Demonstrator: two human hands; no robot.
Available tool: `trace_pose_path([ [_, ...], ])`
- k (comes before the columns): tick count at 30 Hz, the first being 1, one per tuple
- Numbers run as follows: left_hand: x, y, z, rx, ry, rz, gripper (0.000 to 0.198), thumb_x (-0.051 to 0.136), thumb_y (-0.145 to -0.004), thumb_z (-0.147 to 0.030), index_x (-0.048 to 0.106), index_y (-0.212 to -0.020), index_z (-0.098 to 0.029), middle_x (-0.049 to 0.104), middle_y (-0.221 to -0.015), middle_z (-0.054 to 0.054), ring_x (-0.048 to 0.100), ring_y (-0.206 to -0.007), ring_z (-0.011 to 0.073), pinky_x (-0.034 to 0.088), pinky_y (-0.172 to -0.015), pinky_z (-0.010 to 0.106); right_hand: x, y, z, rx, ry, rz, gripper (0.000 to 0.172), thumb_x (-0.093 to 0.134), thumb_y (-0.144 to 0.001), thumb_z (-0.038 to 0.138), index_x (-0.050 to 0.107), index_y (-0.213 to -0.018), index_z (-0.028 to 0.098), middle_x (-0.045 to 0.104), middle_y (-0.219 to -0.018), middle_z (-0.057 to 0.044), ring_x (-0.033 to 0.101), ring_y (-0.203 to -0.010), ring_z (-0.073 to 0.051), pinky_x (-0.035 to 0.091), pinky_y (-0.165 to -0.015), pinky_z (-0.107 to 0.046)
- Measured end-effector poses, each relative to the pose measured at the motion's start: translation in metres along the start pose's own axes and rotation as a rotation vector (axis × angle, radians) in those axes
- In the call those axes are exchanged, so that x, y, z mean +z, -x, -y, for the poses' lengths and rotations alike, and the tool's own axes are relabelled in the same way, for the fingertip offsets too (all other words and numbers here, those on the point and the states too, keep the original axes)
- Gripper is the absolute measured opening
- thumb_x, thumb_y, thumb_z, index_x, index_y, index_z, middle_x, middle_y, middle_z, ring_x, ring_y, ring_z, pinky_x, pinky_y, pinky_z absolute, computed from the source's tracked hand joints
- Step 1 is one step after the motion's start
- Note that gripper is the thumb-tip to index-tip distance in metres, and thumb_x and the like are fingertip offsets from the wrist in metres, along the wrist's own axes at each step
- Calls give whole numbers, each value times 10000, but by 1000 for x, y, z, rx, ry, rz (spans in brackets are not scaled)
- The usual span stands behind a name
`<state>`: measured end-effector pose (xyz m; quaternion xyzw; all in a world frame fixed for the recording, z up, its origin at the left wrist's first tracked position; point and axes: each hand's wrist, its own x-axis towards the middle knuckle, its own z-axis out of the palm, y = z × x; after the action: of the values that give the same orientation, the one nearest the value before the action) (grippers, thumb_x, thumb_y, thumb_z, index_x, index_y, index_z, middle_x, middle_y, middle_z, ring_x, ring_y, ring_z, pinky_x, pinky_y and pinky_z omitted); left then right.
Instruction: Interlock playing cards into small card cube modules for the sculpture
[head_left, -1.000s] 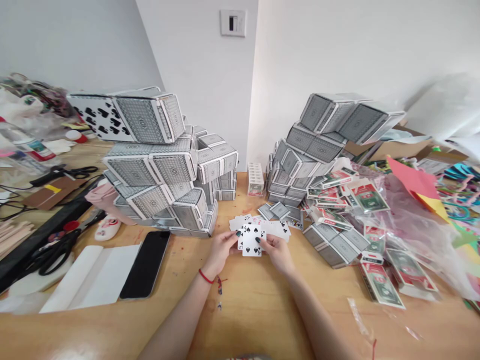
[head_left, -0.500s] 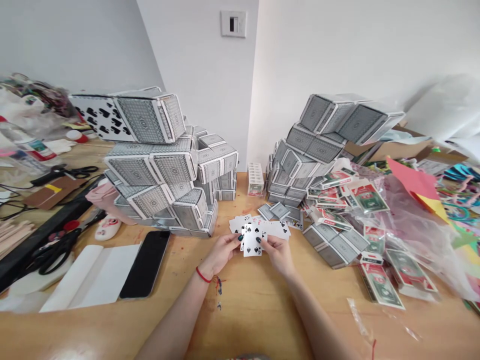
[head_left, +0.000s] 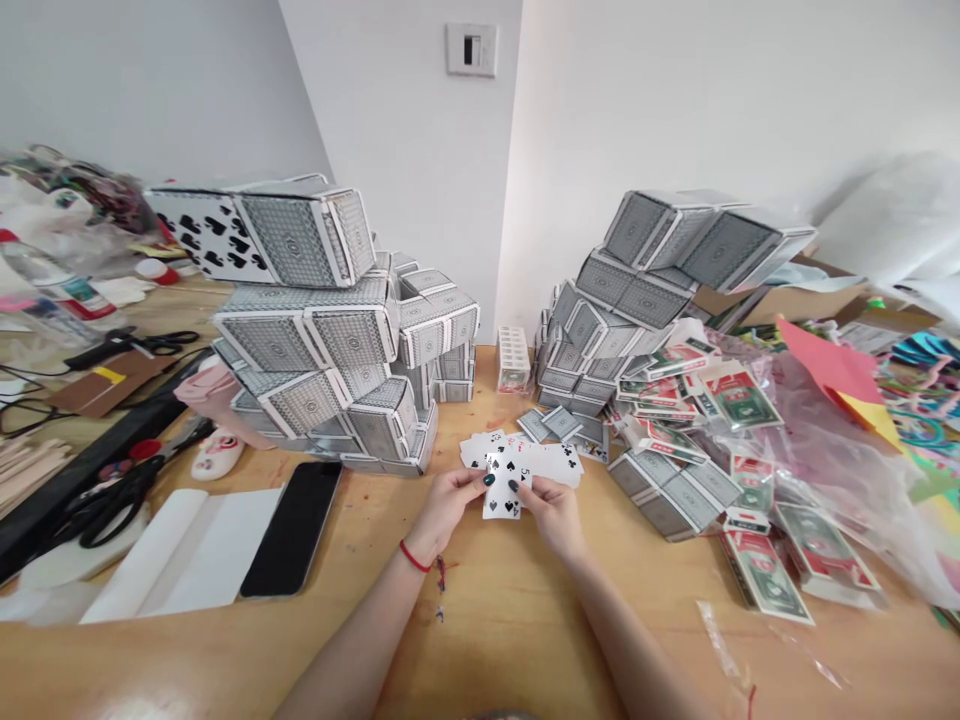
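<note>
Between my two hands are white playing cards [head_left: 501, 497], with a four of spades in front and part of a five showing at its right edge. My left hand [head_left: 454, 503] pinches their left side, thumb on top. My right hand [head_left: 551, 508] grips the right side, its thumb on the card face. Just behind lie loose face-up cards [head_left: 553, 460] on the wooden table [head_left: 480, 620]. Some folded grey-backed cards [head_left: 561, 422] rest beyond them. How many cards I hold cannot be told.
Stacked card-box structures stand at left [head_left: 349, 335] and right [head_left: 630, 290]. A joined card block [head_left: 675, 493] and card packs [head_left: 765, 572] lie right. A phone [head_left: 291, 528], white paper [head_left: 187, 550] and scissors [head_left: 120, 490] lie left.
The held cards have tilted and moved slightly down. My left hand has shifted a little to the right over their left edge. The whole view has shifted slightly.
</note>
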<state>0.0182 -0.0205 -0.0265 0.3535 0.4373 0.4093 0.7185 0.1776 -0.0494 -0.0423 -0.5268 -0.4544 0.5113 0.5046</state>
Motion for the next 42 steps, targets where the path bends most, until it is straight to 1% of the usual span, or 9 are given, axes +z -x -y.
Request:
trace_pose_path([
  [6,-2,-3,5,50,-59,-94,261,756,-546,-324,691,-665,-101,684,-665,65,592,-617,146,454,-615,247,2,1,4,61,-100,32,350,676,-635,494,650,-616,145,634,-584,-32,543,-560,-167,419,-556,-277],
  [12,0,-2,5,110,-163,-133,313,732,-550,-396,627,-601,-106,611,-591,19,525,-564,120,404,-544,224,6,2,6,71,-210,55,280,722,-617,421,643,-609,153,642,-583,-17,537,-530,-138,426,-555,-260],
  [15,4,1,8,201,-280,-187,326,666,-628,-425,546,-573,-126,510,-531,-25,444,-510,89,350,-502,206,9,2,2,78,-258,63,247,725,-628,388,653,-643,152,652,-605,-13,549,-553,-136,431,-582,-261],
  [19,11,6,13,400,-522,-298,268,495,-786,-377,430,-625,-172,420,-558,-49,387,-519,87,311,-506,202,13,3,1,80,-241,46,261,724,-623,398,646,-634,148,652,-606,-16,538,-551,-135,419,-558,-255],
  [24,16,13,15,486,-744,-301,240,362,-863,-329,378,-666,-194,410,-576,-42,388,-523,102,290,-511,208,14,6,6,59,-207,49,284,728,-606,418,667,-667,148,666,-634,-30,561,-588,-158,434,-574,-269],
  [28,15,15,15,510,-811,-312,247,325,-875,-310,371,-659,-198,389,-545,-43,376,-481,103,267,-482,210,15,5,7,67,-207,67,306,718,-615,432,691,-738,153,674,-661,-35,583,-622,-178,452,-613,-289],
  [31,14,14,16,543,-839,-325,236,317,-876,-299,380,-671,-200,404,-545,-38,389,-476,106,274,-478,208,14,5,8,66,-210,102,309,666,-676,442,691,-796,158,671,-707,-33,580,-640,-173,456,-645,-291],
  [36,8,10,17,579,-933,-370,189,307,-874,-265,417,-735,-199,469,-580,-13,451,-504,123,303,-487,211,13,4,11,-27,-109,187,302,538,-788,418,665,-889,163,639,-748,-25,551,-659,-153,444,-665,-271],
  [42,10,11,23,640,-1105,-421,159,298,-870,-240,429,-791,-197,516,-577,11,507,-502,152,301,-471,234,15,7,6,-127,89,60,282,470,-811,388,617,-798,148,601,-707,-31,524,-656,-158,424,-618,-250],
])
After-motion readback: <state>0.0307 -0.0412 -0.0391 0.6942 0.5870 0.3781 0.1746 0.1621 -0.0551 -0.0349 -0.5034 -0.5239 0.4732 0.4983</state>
